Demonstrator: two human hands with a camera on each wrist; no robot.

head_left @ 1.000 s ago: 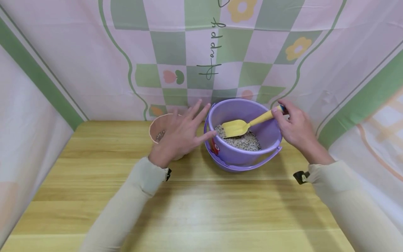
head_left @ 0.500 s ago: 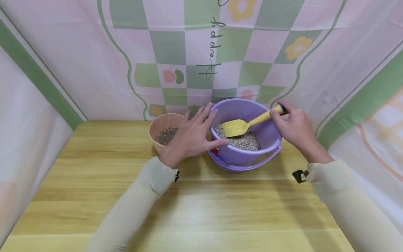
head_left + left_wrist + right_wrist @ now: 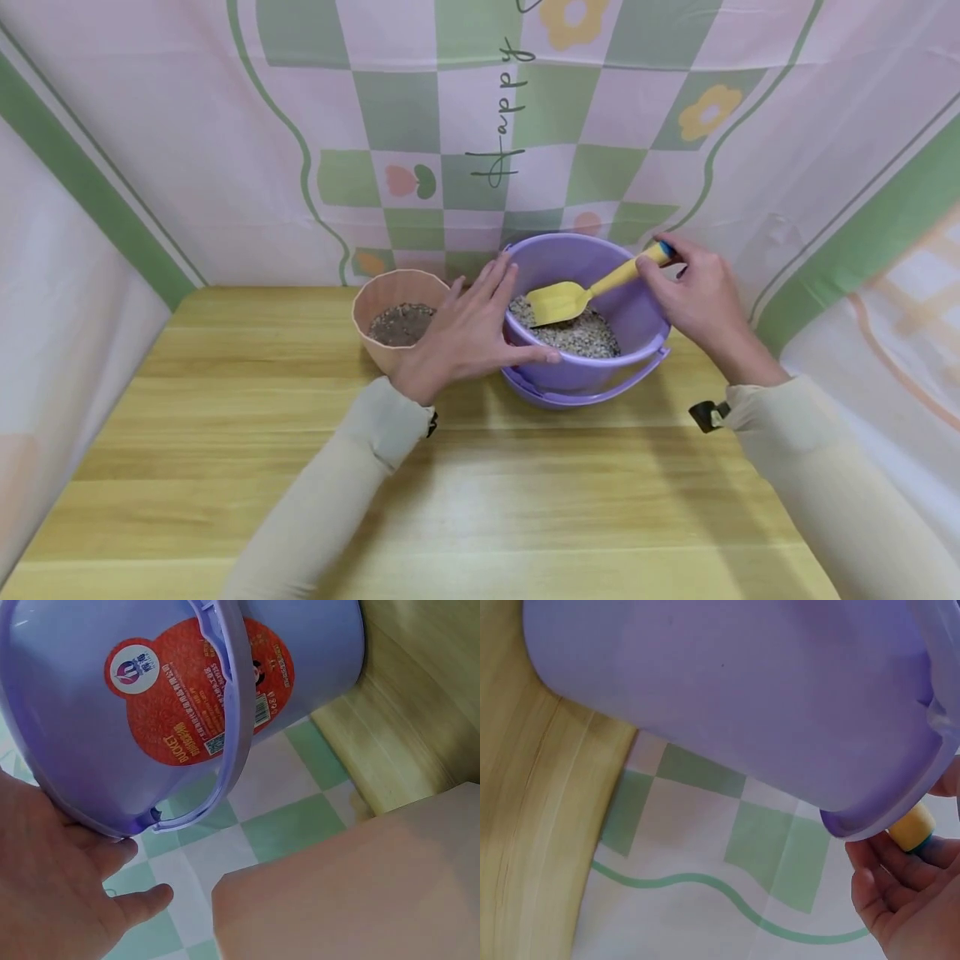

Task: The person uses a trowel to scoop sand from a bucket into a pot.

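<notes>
A purple bucket [image 3: 592,387] with grey-beige gravel [image 3: 581,337] inside stands against the back cloth. My left hand [image 3: 468,333] rests at its left rim, fingers straight and thumb stretched along the front edge. In the left wrist view, fingertips [image 3: 116,855] lie right at the rim near the handle joint. A yellow toy shovel [image 3: 558,302] lies with its blade on the gravel. My right hand [image 3: 701,292] holds the shovel's blue-tipped handle between thumb and fingers at the bucket's right rim. Just left of my left hand stands a peach pot [image 3: 375,342], partly hidden, with darker gravel [image 3: 401,323] in it.
A wooden table [image 3: 480,500] carries both containers. Behind it hangs a green-and-pink checked cloth [image 3: 551,108], with more cloth along both sides. The bucket's bail handle [image 3: 622,387] hangs down at the front; a red label [image 3: 176,712] is on its side.
My left hand has moved right, from over the pot to the bucket's left rim, uncovering the pot's gravel. My right hand and the shovel have hardly moved.
</notes>
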